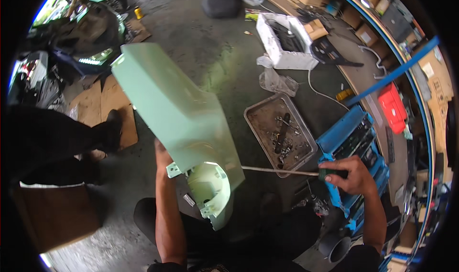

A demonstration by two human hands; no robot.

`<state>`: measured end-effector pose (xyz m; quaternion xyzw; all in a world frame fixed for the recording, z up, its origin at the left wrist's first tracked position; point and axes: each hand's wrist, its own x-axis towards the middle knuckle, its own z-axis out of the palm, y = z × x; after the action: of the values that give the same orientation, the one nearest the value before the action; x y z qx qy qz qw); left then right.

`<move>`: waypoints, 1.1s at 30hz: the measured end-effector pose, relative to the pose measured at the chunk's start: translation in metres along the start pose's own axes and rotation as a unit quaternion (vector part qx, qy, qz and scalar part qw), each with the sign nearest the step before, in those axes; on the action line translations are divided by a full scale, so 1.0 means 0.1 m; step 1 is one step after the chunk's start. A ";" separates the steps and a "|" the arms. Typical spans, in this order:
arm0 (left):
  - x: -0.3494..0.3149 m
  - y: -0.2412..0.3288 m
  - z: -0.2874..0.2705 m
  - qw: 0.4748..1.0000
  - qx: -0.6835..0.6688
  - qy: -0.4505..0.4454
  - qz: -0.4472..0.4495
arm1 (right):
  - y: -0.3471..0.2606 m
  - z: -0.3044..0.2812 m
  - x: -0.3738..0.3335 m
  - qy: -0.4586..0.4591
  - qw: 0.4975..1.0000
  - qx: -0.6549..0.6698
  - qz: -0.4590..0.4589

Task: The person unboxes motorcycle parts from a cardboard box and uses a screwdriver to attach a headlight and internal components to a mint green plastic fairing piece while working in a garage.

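Note:
A large pale green plastic body panel [167, 100], like a scooter cover, is tilted in front of me. Its lower end has a round, hollow opening. My left hand [162, 155] supports it from the left edge, with the fingers hidden behind the panel. In my right hand [351, 174], the fingers wrap round the dark green handle of a long screwdriver [282, 170]. The shaft points left, and its tip end meets or passes behind the panel's right edge; I cannot tell which.
A metal tray [253, 128] of screws and small parts lies ahead. To the right are an opened blue toolbox [342, 133], a power drill [315, 204] and a red case [392, 108]. A white foam box [267, 40] stands farther off. Another person's dark-clothed leg [52, 133] is at left, near cardboard [117, 97].

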<state>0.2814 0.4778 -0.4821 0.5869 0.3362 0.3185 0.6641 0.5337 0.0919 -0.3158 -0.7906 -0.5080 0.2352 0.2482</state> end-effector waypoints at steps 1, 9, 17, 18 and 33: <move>0.01 0.01 0.00 0.998 -0.066 0.017 -0.011 | 0.16 0.03 -0.12 0.034 0.997 0.030 0.066; -0.03 -0.07 0.45 0.997 -0.042 -0.032 -0.065 | 2.04 1.85 -0.23 0.214 0.935 -0.065 0.276; -0.16 -0.13 0.77 0.998 0.033 0.000 -0.059 | 2.10 2.33 0.33 0.221 0.901 -0.217 0.304; -0.17 -0.13 0.82 0.997 0.037 -0.006 -0.063 | 1.97 2.24 0.43 0.207 0.939 -0.010 0.275; -0.21 -0.10 1.14 0.987 -0.109 -0.024 -0.117 | 0.34 1.53 0.88 -0.046 0.831 0.551 -0.060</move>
<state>0.3636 0.3950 -0.4813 0.4753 0.3499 0.2588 0.7646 0.4950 0.1843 -0.4651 -0.4792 -0.3516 0.4970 0.6323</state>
